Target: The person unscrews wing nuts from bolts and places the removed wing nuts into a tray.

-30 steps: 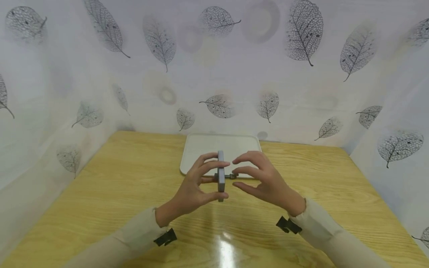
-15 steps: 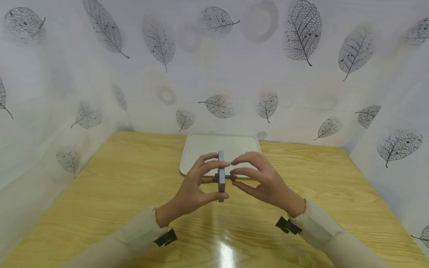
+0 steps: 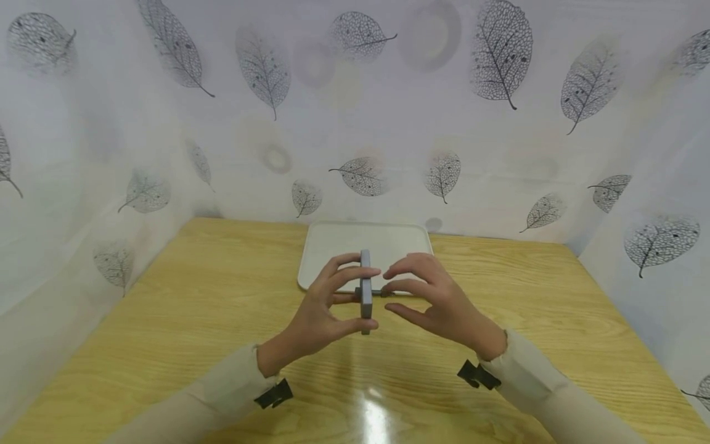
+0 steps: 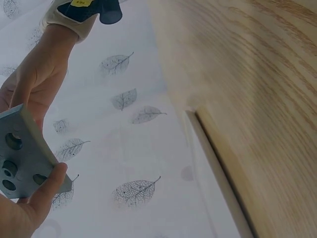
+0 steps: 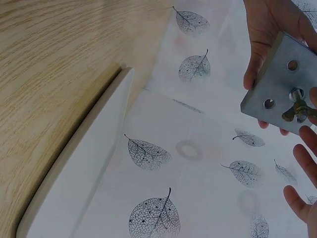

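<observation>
My left hand (image 3: 317, 313) holds a grey metal plate (image 3: 366, 299) on edge, thumb below and fingers above. The left wrist view shows several round holes in this plate (image 4: 27, 151) and a bolt head (image 4: 9, 169) on that face. On the opposite face, in the right wrist view, a brass-coloured wing nut (image 5: 298, 110) sits on the bolt's threaded end. My right hand (image 3: 446, 302) is beside it with fingers bent loosely; a fingertip is at a wing of the nut, and the thumb stands apart. Whether that fingertip touches cannot be told.
Behind the hands a white tray (image 3: 333, 246) lies on the wooden table (image 3: 233, 277). A pale curtain (image 3: 377, 129) with leaf prints encloses the back and sides. Dark straps with buckles (image 3: 479, 374) hang at both wrists.
The right thumb and fingers came closer together around the wing nut half a second ago, then parted again. The wing nut has turned on the bolt. Left hand and plate stay still.
</observation>
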Demonstrator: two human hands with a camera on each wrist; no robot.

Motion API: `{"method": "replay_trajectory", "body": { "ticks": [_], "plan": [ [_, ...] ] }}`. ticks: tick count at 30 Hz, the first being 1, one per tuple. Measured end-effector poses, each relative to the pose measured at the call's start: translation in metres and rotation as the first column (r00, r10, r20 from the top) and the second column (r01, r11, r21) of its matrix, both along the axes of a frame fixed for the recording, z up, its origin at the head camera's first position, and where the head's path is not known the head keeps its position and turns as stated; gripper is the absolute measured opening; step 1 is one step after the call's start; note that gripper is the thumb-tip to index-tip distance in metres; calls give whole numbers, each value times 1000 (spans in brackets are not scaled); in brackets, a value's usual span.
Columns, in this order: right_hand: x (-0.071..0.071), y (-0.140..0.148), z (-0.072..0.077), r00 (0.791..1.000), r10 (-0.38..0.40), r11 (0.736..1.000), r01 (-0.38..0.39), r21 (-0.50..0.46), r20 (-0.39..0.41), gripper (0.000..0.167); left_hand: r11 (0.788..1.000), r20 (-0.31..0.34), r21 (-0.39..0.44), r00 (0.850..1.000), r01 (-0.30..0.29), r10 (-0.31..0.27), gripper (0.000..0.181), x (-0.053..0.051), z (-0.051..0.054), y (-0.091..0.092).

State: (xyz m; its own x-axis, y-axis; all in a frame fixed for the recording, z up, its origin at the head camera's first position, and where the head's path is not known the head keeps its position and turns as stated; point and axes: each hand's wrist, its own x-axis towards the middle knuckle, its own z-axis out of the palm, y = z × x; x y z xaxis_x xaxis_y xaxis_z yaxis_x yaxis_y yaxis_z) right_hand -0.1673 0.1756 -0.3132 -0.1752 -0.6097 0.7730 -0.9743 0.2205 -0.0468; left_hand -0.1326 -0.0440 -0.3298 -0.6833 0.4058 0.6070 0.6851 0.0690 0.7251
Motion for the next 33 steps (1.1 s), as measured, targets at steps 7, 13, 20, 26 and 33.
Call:
{"method": "replay_trajectory", "body": {
  "ticks": [7,13,20,26,33],
  "plan": [
    [5,-1,1,998,17,1000,-17,-11,-55,22,1000,12,9,1000,7,-7,60,0,0,1],
    [4,-3,2,999,16,1000,-16,-20,-28,22,1000,3,12,1000,15,-16,60,0,-1,1],
    [0,-3,1,1000,6,1000,-6,5,26,28,1000,0,4,1000,17,-17,61,1,0,1],
    [-2,-2,0,997,-53,998,51,26,49,34,1000,4,1,1000,10,-10,61,2,1,1],
    [0,1,1,999,-24,1000,24,-4,38,28,1000,8,6,1000,16,-16,60,1,0,2]
  ]
}}
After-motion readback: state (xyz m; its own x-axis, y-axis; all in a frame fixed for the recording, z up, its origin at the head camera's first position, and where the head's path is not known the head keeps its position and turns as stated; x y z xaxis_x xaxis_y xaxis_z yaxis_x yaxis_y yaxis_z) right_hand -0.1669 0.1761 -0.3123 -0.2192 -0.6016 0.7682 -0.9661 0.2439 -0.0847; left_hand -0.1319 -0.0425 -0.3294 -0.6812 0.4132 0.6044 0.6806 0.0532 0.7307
